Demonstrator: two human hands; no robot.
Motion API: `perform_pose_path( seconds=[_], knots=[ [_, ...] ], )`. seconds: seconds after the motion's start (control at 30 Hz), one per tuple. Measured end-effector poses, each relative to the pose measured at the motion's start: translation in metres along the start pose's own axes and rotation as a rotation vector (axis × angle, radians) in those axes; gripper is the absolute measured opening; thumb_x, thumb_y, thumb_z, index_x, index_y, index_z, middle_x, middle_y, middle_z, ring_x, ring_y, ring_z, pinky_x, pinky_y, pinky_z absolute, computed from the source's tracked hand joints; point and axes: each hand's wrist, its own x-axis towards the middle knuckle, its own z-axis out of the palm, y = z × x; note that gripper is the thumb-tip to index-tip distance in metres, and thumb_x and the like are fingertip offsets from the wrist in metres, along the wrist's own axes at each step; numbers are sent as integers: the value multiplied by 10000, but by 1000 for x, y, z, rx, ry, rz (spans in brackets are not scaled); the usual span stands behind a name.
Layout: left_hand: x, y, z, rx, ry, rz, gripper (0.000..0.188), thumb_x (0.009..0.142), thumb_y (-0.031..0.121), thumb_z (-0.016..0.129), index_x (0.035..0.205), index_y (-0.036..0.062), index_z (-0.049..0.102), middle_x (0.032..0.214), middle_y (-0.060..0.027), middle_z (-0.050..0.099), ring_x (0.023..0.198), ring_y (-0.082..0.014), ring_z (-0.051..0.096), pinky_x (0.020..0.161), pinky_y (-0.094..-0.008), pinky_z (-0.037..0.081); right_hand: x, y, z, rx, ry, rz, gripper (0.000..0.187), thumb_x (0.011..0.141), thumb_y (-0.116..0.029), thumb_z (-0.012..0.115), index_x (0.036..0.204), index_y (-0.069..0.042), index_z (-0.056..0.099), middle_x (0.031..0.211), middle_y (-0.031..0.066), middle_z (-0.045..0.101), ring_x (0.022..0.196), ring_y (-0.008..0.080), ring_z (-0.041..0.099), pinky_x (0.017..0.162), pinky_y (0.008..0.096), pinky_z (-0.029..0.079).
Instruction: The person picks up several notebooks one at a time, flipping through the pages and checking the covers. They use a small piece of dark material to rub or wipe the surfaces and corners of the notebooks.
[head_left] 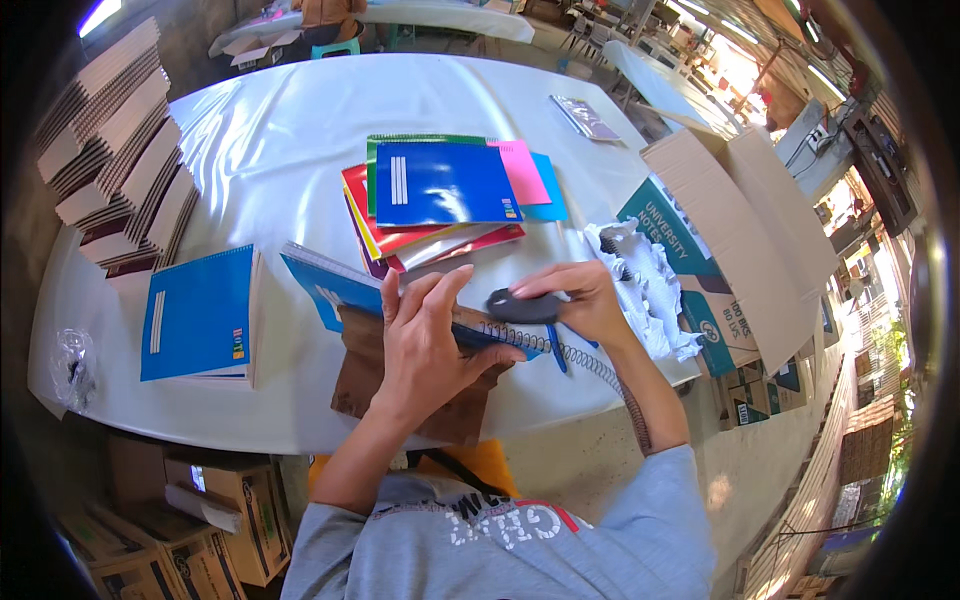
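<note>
Tilted up on its edge, a blue notebook [325, 280] is gripped between the thumb and fingers of my left hand [425, 345]. A thin spiral coil [605, 370] sits along its near edge and trails right, past my right wrist. My right hand [590, 300] is closed on a dark, rounded, oval object [520, 306] at the coil; its exact kind is unclear. Beneath the notebook lies a brown sheet [365, 375]. A slim blue stick-like thing [558, 350] is close to the coil. Part of the notebook is hidden by my left hand.
Ahead sits a pile of coloured notebooks [450, 185]; blue notebooks [200, 315] lie to the left. Tall stacks of unbound books [125, 150] stand far left. At right are crumpled white paper [630, 280] and an open carton [700, 250]. Clear plastic [72, 365] lies near the left edge.
</note>
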Motion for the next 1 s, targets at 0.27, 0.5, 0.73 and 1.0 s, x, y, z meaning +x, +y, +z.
perform_pose_path(
  seconds=[0.27, 0.5, 0.73, 1.0],
  knots=[
    [0, 3, 0, -33, -10, 3, 913, 504, 492, 800, 1209, 49, 424, 1030, -75, 586, 977, -247, 545, 1040, -482, 213, 2, -3, 7, 308, 252, -38, 259, 649, 98, 620, 865, -21, 697, 881, 120, 682, 825, 218, 655, 781, 297, 509],
    [26, -35, -40, 375, -27, -59, 737, 480, 608, 755, 942, 68, 560, 954, -77, 547, 1029, -271, 473, 948, -645, 160, 15, 1, 10, 311, 342, 14, 332, 599, 126, 580, 886, -1, 689, 889, 137, 677, 818, 203, 651, 788, 283, 494],
    [24, -46, -46, 347, -55, -92, 638, 489, 626, 746, 788, 77, 618, 964, -68, 518, 1025, -265, 432, 851, -615, 262, 27, 9, 22, 155, 262, -53, 90, 676, 76, 627, 741, 25, 662, 857, 175, 673, 827, 242, 651, 786, 363, 512],
    [17, -50, -53, 321, -17, -59, 585, 510, 607, 739, 825, 123, 648, 1114, -65, 462, 1092, -266, 396, 835, -608, 267, 59, 4, 39, 545, 97, -466, 135, 710, 25, 621, 830, 4, 678, 861, 144, 678, 807, 244, 656, 747, 323, 521]
  ],
)
